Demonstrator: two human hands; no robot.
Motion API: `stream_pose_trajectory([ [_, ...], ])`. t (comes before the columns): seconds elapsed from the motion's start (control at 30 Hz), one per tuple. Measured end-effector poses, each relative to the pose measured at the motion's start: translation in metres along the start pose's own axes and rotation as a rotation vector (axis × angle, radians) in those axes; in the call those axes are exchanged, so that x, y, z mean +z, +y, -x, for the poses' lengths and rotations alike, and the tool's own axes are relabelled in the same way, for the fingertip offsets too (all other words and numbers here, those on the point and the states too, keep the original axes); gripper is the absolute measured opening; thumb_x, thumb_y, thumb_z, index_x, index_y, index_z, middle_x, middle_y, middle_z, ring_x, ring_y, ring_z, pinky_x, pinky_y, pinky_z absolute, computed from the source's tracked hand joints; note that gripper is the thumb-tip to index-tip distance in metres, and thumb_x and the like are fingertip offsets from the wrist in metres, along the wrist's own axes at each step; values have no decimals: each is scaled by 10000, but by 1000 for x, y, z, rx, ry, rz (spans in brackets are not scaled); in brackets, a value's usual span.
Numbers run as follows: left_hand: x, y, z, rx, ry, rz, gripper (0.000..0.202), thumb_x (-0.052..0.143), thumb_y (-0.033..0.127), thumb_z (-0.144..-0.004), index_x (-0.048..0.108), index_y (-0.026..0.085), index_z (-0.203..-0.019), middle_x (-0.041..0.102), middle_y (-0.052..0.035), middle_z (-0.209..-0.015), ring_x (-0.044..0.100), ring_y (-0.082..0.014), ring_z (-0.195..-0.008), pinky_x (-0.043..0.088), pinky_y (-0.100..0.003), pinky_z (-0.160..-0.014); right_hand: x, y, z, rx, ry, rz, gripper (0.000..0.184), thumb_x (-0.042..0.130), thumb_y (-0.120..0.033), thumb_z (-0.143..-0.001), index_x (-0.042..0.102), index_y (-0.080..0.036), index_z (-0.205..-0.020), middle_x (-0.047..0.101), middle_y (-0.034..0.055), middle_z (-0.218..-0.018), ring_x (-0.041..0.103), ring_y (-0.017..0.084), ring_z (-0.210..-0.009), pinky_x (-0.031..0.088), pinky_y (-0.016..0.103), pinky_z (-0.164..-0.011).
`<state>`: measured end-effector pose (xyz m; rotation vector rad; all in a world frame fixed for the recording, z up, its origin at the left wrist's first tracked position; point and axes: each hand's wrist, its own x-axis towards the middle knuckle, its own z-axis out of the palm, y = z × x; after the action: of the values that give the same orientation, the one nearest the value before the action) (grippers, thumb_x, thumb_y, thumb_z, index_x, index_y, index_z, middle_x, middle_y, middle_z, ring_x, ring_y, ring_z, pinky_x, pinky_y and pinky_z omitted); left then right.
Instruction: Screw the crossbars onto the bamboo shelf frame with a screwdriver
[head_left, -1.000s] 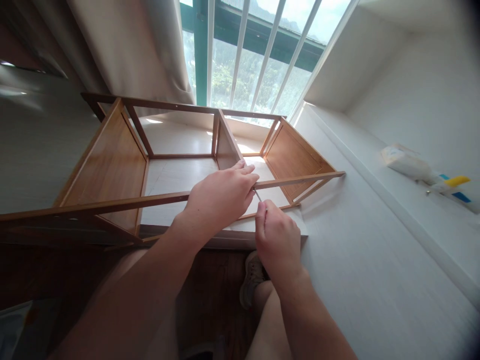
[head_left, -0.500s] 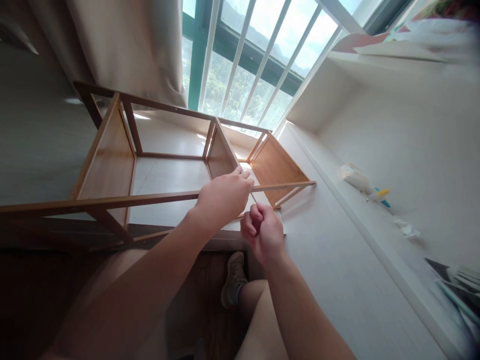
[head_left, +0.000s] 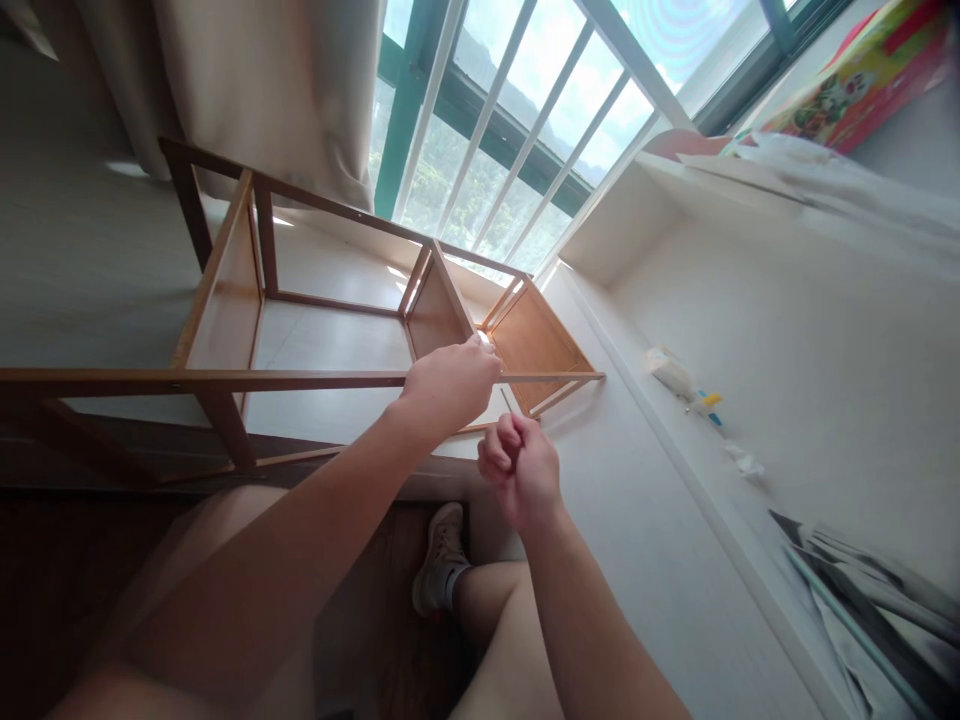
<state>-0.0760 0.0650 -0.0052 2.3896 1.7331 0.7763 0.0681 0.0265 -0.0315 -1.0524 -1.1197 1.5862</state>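
Below a barred window (head_left: 517, 100), a wooden shelf frame (head_left: 439, 305) rests on a white ledge (head_left: 322, 345); the left hand (head_left: 454, 385) clasps its front rail (head_left: 322, 381) from above; just beside, the right hand (head_left: 521, 470), curled tight, pinches a thin metal rod (head_left: 506, 401), tip near the rail; a beige curtain (head_left: 277, 90) hangs behind.

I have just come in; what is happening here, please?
A person's left hand lies over the near rail of a brown wooden frame with side panels. The closed right hand holds a thin grey, metal-looking rod, ending close to the rail. The frame rests on a pale surface beside a white-barred window.
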Motion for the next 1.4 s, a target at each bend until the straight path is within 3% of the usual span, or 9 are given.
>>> stream_pose_trajectory([
  [0.23, 1, 0, 1, 0, 4, -27, 267, 425, 215, -938, 672, 191, -1037, 642, -108, -1163, 682, -219, -926, 549, -332, -795, -17, 10, -17, -225, 150, 609, 448, 389, -399, -953, 342, -225, -543, 345, -61, -436, 301, 104, -427, 227, 252, -442],
  [0.43, 5, -2, -2, 13, 6, -50, 235, 448, 219, -923, 668, 179, -995, 640, -101, -1126, 681, -217, -895, 548, -330, -768, -24, 6, -22, -352, 155, 869, 508, 330, -412, -1000, 401, -214, -539, 415, -34, -487, 384, 128, -503, 288, 273, -528],
  [0.77, 6, -1, -4, 19, 2, -72, 218, 456, 210, -918, 650, 186, -1015, 635, -87, -1120, 680, -217, -857, 548, -349, -756, -25, 7, -22, -369, 153, 1074, 475, 285, -393, -1013, 395, -218, -585, 464, -12, -540, 446, 149, -552, 267, 294, -570],
  [1.1, 8, -2, -4, 19, 6, -64, 231, 445, 231, -933, 644, 195, -1045, 627, -87, -1134, 674, -226, -914, 546, -357, -790, -20, -15, -16, -421, 173, 1735, 397, 260, -288, -1024, 486, -198, -711, 578, 39, -636, 458, 164, -589, 161, 318, -581],
  [1.4, 8, -2, -5, 22, -8, -71, 222, 454, 207, -923, 646, 191, -1034, 623, -91, -1156, 679, -227, -909, 546, -359, -780, -25, -17, -18, -461, 135, 1963, 399, 277, -291, -1030, 570, -193, -778, 665, 59, -687, 540, 169, -585, 146, 322, -567],
])
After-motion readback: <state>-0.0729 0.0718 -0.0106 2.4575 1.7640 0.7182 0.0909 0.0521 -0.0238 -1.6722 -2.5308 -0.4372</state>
